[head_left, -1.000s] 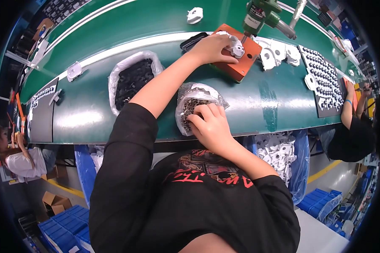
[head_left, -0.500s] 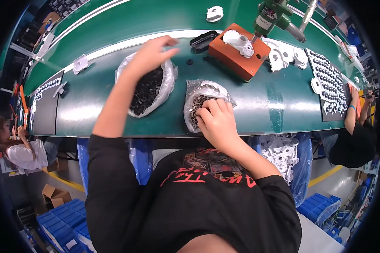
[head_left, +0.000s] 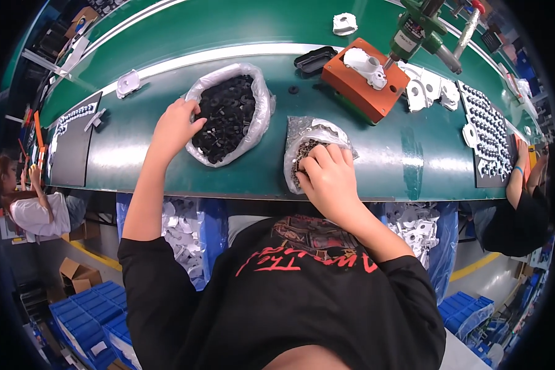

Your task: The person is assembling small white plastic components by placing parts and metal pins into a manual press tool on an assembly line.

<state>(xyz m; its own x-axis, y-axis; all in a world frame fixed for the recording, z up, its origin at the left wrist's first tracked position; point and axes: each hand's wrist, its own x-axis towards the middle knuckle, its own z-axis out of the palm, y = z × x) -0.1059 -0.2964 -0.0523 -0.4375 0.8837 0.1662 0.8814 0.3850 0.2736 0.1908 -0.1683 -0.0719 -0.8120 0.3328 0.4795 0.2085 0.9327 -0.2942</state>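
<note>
At the left rim of a clear plastic bag (head_left: 262,117) full of small black parts (head_left: 223,117) is my left hand (head_left: 176,129). Its thumb and fingers are apart, and nothing shows between them. My right hand (head_left: 332,180) reaches into a smaller plastic bag (head_left: 294,161) of small metal pieces that look like screws (head_left: 303,150). The fingertips there are bent together among the pieces; what they pinch is hidden. Beyond the bags, a white housing (head_left: 365,66) rests on an orange block (head_left: 346,83), under the tip of a green machine tool (head_left: 411,32).
A black tray (head_left: 316,59) lies left of the block, and white parts (head_left: 422,89) stand to its right. Boards of small parts (head_left: 490,132) lie at both table ends, near two other people (head_left: 515,213). Bins of white parts (head_left: 182,231) stand below the front edge.
My left hand has come down and leftward, from above the black parts to the bag's left rim. My right hand stays in the screw bag. The whole view has shifted slightly.
</note>
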